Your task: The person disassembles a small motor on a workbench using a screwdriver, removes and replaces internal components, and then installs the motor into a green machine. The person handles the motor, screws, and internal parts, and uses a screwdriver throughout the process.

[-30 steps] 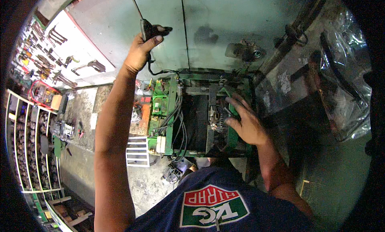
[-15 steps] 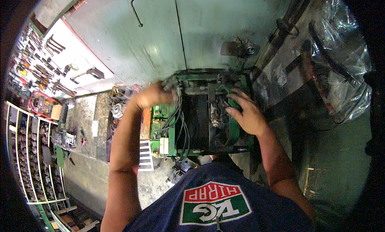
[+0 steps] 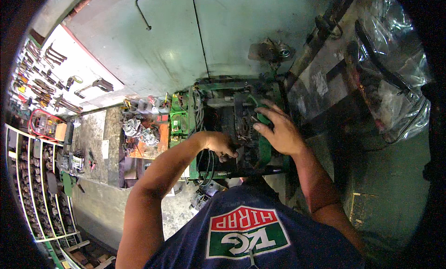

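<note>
A green metal machine frame (image 3: 274, 90) stands in front of me. Within it, a dark mechanism with a greasy metal part (image 3: 244, 122) runs lengthwise. Over the near left side of that part, my left hand (image 3: 218, 143) has its fingers curled downward; whatever they hold, if anything, is hidden. My right hand (image 3: 281, 132) lies with thumb and fingers spread on a curved green piece (image 3: 265, 150) along the right side of the mechanism. Grey cables (image 3: 199, 113) hang down the frame's left side, partly behind my left forearm.
To the left, a workbench (image 3: 111, 143) carries an orange board (image 3: 162, 134) with silver metal parts (image 3: 149, 136). Hand tools hang on a white panel (image 3: 69, 73). Shelving with dark parts (image 3: 39, 176) stands far left. Grey metal doors (image 3: 162, 50) rise behind; clear plastic sheeting (image 3: 399, 83) hangs right.
My left hand has swung from the cables at the frame's left rim inward and nearer, over the mechanism. The right hand stays by the curved green piece. The view has shifted slightly.
</note>
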{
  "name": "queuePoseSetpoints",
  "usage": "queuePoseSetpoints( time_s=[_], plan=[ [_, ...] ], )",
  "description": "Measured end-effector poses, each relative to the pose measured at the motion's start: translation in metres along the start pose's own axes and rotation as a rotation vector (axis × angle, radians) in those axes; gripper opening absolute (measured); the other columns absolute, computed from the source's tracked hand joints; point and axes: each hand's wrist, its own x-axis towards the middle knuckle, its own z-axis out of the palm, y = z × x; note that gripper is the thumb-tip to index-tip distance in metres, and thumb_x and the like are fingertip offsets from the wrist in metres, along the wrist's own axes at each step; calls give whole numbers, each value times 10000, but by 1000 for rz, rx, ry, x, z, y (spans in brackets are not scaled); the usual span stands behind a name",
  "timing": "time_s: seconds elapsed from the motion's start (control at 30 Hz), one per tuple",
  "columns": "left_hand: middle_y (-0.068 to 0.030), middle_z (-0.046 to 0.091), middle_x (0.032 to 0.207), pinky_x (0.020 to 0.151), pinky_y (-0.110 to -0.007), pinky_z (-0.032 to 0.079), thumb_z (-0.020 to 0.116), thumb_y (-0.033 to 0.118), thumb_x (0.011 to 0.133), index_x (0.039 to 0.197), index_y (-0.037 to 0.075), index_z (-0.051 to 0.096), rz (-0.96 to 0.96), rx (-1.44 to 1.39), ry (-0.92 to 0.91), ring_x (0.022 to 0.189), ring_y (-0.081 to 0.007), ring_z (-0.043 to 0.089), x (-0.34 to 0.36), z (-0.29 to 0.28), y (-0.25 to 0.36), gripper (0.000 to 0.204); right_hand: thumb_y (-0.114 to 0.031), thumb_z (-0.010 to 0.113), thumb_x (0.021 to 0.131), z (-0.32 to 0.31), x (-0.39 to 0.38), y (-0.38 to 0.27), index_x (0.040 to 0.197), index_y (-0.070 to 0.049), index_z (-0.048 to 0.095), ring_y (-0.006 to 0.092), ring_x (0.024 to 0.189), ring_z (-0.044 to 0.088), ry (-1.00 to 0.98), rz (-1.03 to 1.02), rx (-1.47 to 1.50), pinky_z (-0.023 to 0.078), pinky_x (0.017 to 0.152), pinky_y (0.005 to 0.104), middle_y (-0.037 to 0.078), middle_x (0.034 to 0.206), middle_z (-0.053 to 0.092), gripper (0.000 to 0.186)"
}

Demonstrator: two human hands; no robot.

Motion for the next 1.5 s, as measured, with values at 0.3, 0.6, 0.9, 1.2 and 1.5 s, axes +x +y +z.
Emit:
queuePoseSetpoints(
  time_s=[0.3, 0.6, 0.9, 1.2, 1.5],
  plan=[
    [-134, 847, 1069, 834, -426, 634, 893, 644, 939, 1325, 47, 799, -87, 3, -88, 846, -250, 799, 23, -8, -13, 717, -296, 807, 1052, -1, 1, -1, 1505, -16, 690, 447, 1596, 504, -16, 20, 36, 413, 1318, 502, 248, 1709, 539, 546],
    [-74, 720, 866, 725, -387, 693, 865, 412, 1036, 1167, -4, 770, -7, -194, -129, 738, -211, 724, 27, -7, -23, 446, -295, 810, 1046, -3, 1, -2, 1529, -21, 675, 443, 1604, 498, -45, 27, 74, 417, 1317, 508, 251, 1725, 520, 572],
    [-83, 816, 1009, 758, -389, 673, 924, 468, 977, 1366, 55, 755, -22, -167, -218, 758, -209, 761, 34, -13, -26, 592, -307, 819, 1042, -3, 0, -2, 1535, -16, 666, 441, 1606, 495, -41, 22, 82, 421, 1316, 503, 247, 1735, 508, 593],
    [-65, 726, 886, 768, -411, 694, 904, 383, 1007, 1167, -3, 765, -26, -105, -121, 786, -205, 721, 13, -19, -4, 440, -324, 811, 1047, -2, 1, -2, 1526, -20, 672, 439, 1602, 501, -36, 21, 54, 427, 1310, 509, 246, 1735, 507, 584],
    [-153, 811, 1335, 1059, -412, 624, 911, 409, 991, 1439, 42, 746, 40, -277, -197, 1133, -284, 814, 16, -20, -12, 602, -308, 822, 1035, 0, 0, 1, 1523, -20, 674, 432, 1606, 499, -35, 33, 46, 412, 1321, 498, 233, 1727, 524, 585]
  ],
)
